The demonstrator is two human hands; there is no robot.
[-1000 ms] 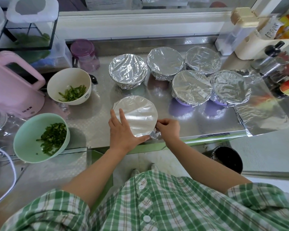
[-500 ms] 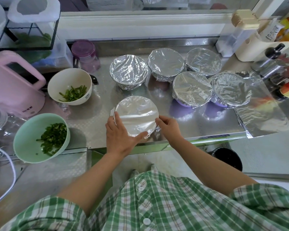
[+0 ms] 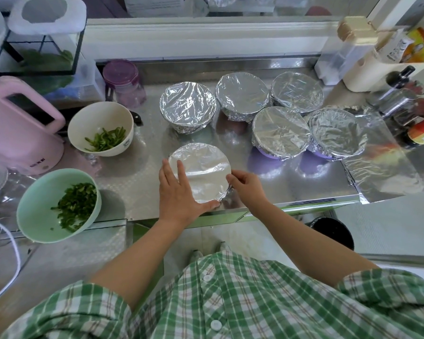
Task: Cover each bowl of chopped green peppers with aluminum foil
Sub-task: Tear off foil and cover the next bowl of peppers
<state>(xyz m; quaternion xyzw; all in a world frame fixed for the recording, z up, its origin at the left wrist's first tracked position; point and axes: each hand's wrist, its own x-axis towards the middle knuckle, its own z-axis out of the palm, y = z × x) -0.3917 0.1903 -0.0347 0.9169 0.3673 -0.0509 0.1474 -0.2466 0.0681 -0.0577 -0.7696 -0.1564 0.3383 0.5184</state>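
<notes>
Counter: steel counter [image 3: 142, 187] below a window ledge, kitchen clutter at the edges.
Bowl in hand: front bowl [image 3: 194, 152] at 6 o'clock, near the counter edge, foil [image 3: 206, 177] over its top.
Left hand: left hand [image 3: 179, 194] flat on the foil, fingers [image 3: 181, 172] straight, pressing.
Right hand: right hand [image 3: 249, 189] at the rim's 4 o'clock, fingers [image 3: 233, 178] curled, pinching the foil edge.
How: likely best to hold the palm down so the foil can't slide, and crimp round the rim gently, since foil tears.
Count: five finished bowls [image 3: 187, 108] at 12 to 2 o'clock, plus this one. Two open bowls of peppers: white bowl [image 3: 83, 123] at 9, green bowl [image 3: 34, 211] at 8. One foil sheet [image 3: 382, 165] at 3.
</notes>
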